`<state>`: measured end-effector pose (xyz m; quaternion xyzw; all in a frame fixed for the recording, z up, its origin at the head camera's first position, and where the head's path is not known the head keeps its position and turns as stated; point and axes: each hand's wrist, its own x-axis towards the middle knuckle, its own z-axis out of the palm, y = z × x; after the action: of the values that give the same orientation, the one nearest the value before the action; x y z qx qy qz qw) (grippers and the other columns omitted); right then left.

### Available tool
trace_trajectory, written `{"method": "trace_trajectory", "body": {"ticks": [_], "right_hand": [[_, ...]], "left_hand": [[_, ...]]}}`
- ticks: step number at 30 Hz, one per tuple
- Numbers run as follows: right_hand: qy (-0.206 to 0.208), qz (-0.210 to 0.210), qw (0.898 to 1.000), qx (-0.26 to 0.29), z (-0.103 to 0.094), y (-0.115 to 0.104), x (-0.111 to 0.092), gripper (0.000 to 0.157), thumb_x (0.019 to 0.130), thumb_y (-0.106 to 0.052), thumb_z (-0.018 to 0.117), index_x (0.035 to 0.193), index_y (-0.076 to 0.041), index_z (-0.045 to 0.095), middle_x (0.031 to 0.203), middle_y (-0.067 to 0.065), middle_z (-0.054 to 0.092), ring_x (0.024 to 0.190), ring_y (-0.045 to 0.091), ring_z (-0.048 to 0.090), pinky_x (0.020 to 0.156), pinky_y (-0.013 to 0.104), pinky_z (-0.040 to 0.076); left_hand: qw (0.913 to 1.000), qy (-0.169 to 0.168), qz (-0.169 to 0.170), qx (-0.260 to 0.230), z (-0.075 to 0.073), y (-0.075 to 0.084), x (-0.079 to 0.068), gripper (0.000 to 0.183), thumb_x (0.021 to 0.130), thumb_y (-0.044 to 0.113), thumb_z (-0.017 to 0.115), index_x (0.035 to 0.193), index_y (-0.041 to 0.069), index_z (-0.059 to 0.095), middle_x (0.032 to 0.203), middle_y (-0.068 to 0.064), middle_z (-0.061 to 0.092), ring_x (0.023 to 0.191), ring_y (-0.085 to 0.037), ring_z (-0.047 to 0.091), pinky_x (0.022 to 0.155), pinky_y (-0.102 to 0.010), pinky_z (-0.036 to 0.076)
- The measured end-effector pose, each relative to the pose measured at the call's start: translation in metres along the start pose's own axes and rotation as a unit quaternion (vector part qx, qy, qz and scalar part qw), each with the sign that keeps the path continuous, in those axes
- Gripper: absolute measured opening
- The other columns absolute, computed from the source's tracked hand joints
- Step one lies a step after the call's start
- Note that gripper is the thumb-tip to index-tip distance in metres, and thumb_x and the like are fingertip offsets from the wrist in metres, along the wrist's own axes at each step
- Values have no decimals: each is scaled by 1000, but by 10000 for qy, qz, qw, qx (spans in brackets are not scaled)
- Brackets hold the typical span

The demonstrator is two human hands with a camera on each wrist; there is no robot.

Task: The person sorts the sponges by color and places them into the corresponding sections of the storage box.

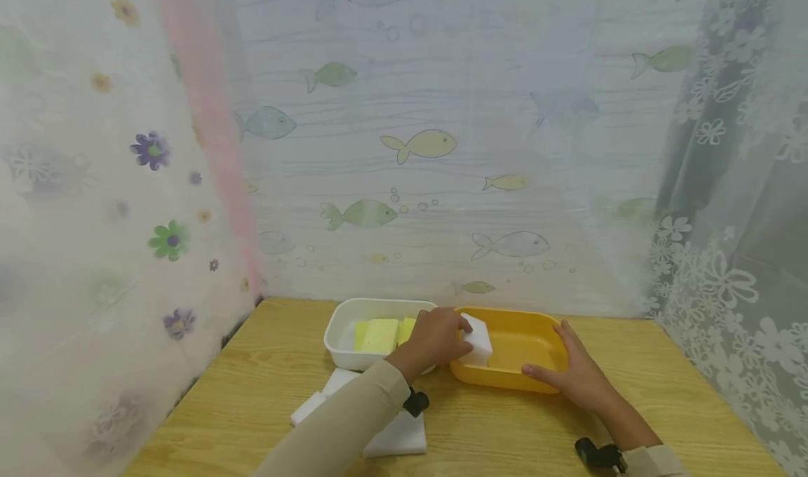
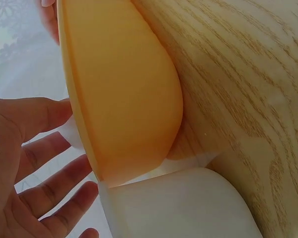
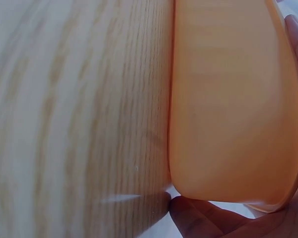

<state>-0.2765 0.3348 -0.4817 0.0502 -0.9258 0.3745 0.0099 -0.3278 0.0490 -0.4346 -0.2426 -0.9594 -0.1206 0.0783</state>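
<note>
And there's our white block [image 1: 478, 340], right of centre and low in the frame, at the left end of the orange tray [image 1: 517, 381]: plain, matte, crisp-edged, part of it hidden by fingers. We see the left hand [image 1: 438, 340] pinching it between thumb and fingers; whether its underside meets the tray floor, we can't tell. Over at the tray's right end, the right hand [image 1: 587, 375] grips the wall, thumb on the near side, fingers round the corner. Just left, we've got a white tray [image 1: 353, 358] with yellow pieces [image 1: 381, 336] inside, and below it white slabs [image 1: 400, 436] lying partly behind the sleeve [image 1: 341, 428]. Under everything, we look at a table [image 1: 505, 435] in yellowish, streaky wood grain. Behind, pale sheeting [image 1: 416, 91] printed with fish fills the upper middle; purple and green flowers [image 1: 167, 240] dot the left, a pink strip [image 1: 208, 112] beside them, white blossoms [image 1: 726, 280] down the right.
</note>
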Motion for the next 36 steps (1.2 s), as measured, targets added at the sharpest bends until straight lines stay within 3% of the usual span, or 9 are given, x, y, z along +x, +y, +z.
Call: {"method": "trace_trajectory", "body": {"ticks": [16, 29, 36], "right_hand": [[20, -28, 10000, -65, 1, -1, 0, 118, 88, -58, 76, 167, -7, 3, 172, 24, -8, 152, 59, 9, 112, 80, 19], [39, -54, 9999, -99, 2, -1, -1, 118, 88, -58, 76, 167, -7, 4, 172, 25, -7, 152, 60, 9, 111, 81, 20], [68, -106, 9999, -108, 2, 1, 1, 119, 88, -60, 75, 167, -8, 3, 172, 23, -8, 151, 60, 9, 110, 82, 20]], "left_hand": [[10000, 61, 5, 63, 1, -3, -2, 29, 91, 45, 78, 116, 32, 80, 111, 10, 78, 95, -19, 63, 89, -44, 46], [10000, -26, -60, -12, -4, -6, -3, 29, 94, 44, 74, 119, 30, 79, 121, 9, 76, 106, -21, 64, 95, -47, 47], [9996, 148, 138, -200, -10, -18, -7, 30, 93, 41, 75, 120, 28, 79, 119, 6, 76, 112, -22, 66, 90, -47, 49]]}}
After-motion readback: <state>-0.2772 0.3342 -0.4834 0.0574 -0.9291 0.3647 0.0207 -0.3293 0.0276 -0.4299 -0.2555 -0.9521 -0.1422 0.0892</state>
